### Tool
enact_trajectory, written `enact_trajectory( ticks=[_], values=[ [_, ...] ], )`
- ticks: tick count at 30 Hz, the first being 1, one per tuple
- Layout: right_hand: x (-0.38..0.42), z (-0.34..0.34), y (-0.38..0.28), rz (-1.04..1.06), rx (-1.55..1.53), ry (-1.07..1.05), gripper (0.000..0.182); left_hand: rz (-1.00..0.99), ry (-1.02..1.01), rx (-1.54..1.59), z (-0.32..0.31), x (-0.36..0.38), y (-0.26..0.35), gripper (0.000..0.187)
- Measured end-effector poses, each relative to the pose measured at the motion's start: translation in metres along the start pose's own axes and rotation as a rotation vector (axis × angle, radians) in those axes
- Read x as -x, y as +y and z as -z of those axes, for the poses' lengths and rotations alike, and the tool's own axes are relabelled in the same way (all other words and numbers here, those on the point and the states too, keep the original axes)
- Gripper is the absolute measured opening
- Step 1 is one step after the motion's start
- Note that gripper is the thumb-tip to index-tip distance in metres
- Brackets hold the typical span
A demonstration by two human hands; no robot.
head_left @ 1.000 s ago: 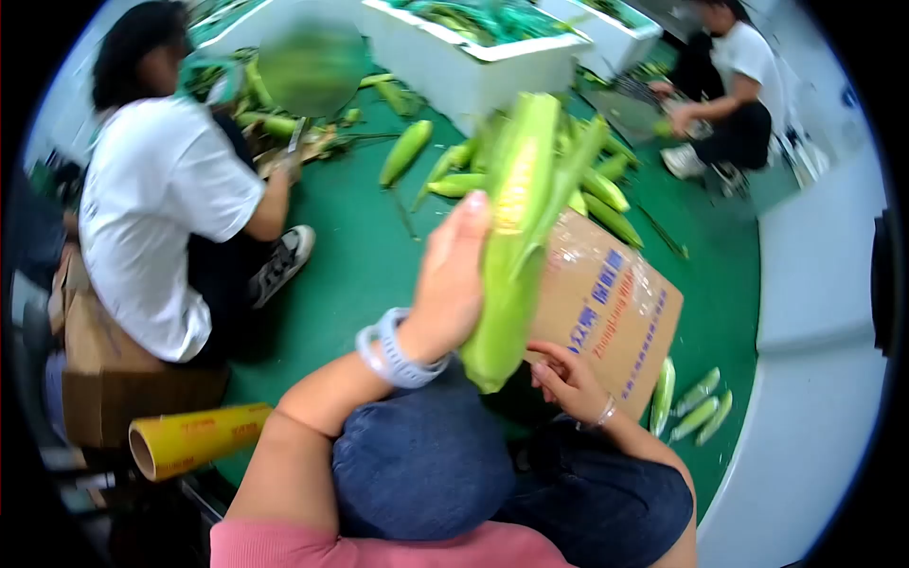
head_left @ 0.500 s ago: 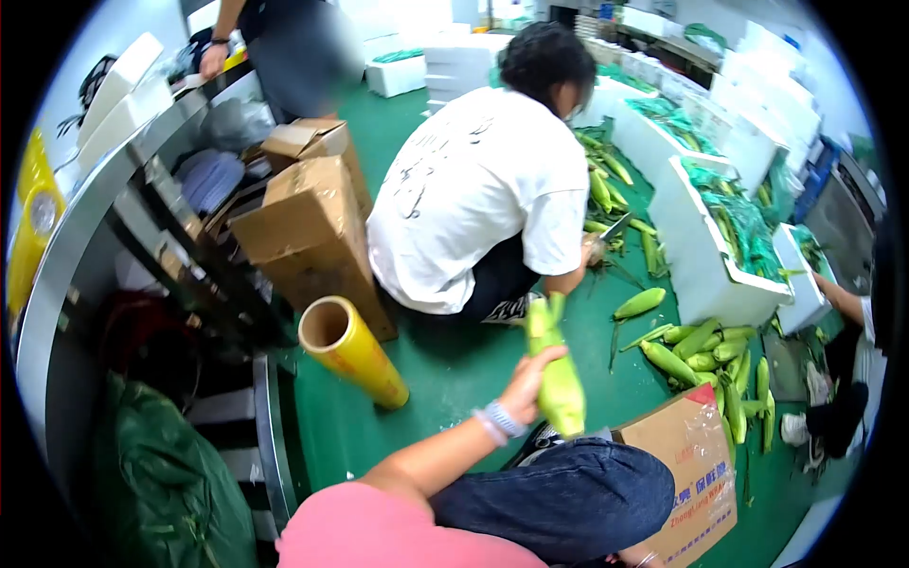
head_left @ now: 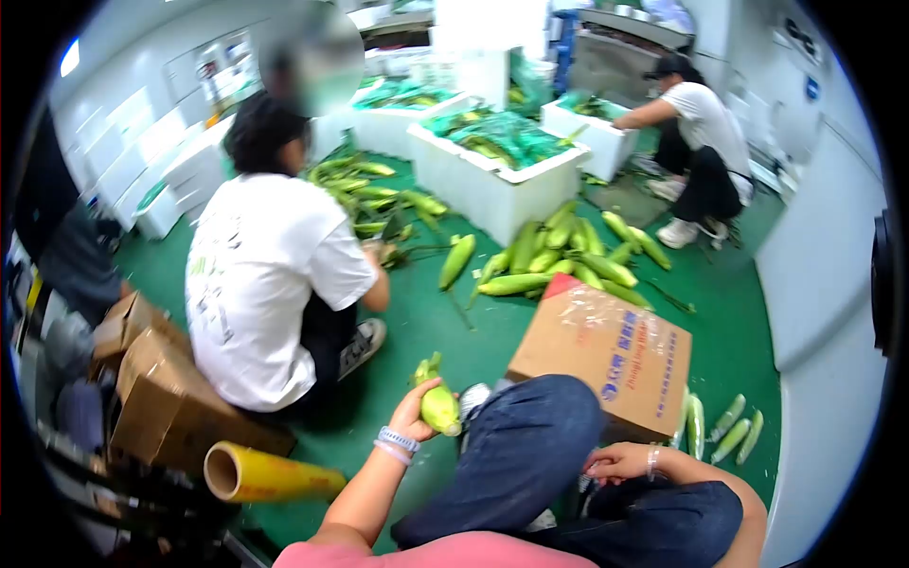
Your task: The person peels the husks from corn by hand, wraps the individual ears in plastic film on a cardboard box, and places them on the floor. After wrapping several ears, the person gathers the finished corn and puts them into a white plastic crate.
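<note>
Green corn cob (head_left: 439, 405) sits in left hand's (head_left: 414, 409) grip beside knee.

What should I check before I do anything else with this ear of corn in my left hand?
1. Left hand grip on the green-husked ear of corn: ok, fingers wrapped around it.
2. Right hand free: ok, resting empty on the knee.
3. Brown cardboard box within reach: ok, beside the leg.
4. Box top open: not ok, looks taped shut.
5. Person in white t-shirt clear of the corn: ok, apart.
6. Husk fully intact: cannot tell.
</note>
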State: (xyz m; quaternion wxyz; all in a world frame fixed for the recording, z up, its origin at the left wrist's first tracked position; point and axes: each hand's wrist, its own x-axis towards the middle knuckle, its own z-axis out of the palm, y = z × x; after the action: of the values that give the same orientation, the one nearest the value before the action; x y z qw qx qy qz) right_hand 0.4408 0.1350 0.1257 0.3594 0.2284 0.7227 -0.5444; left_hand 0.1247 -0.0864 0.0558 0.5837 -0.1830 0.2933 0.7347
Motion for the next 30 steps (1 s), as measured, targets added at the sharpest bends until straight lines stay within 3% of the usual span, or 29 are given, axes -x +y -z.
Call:
enact_trajectory(
  ticks=[3, 5, 9, 11, 13, 15, 19, 23, 30],
  values=[
    [-0.010, 0.017, 0.014, 0.055, 0.172, -0.017, 0.037, 0.055, -0.043, 0.032, -0.013, -0.027, -0.003, 0.037],
    [-0.030, 0.025, 0.033, 0.143, 0.021, 0.138, 0.036, -0.025, -0.068, -0.045, -0.019, -0.038, -0.001, 0.031],
    [-0.072, 0.038, 0.052, 0.217, 0.061, 0.093, 0.038, -0.076, -0.026, -0.124, -0.022, -0.030, 0.000, 0.042],
    [-0.095, 0.042, 0.059, 0.315, 0.445, 0.207, 0.040, -0.003, 0.013, -0.089, -0.006, -0.033, -0.002, 0.036],
    [-0.102, 0.044, 0.048, 0.298, 0.260, 0.107, 0.042, 0.023, 0.036, -0.050, 0.009, -0.028, 0.000, 0.032],
    [-0.123, 0.040, 0.053, 0.378, 0.147, 0.080, 0.041, 0.220, 0.017, -0.072, 0.014, -0.025, 0.005, 0.029],
    [-0.121, 0.045, 0.049, 0.307, 0.151, -0.052, 0.040, 0.138, 0.138, -0.199, 0.013, -0.032, 0.010, 0.036],
    [-0.126, 0.047, 0.064, 0.338, 0.152, 0.023, 0.039, 0.146, 0.119, -0.153, -0.026, -0.041, 0.015, 0.047],
    [-0.119, 0.045, 0.062, 0.259, 0.118, 0.077, 0.038, 0.175, 0.035, -0.080, 0.006, -0.074, 0.010, 0.041]
  ],
)
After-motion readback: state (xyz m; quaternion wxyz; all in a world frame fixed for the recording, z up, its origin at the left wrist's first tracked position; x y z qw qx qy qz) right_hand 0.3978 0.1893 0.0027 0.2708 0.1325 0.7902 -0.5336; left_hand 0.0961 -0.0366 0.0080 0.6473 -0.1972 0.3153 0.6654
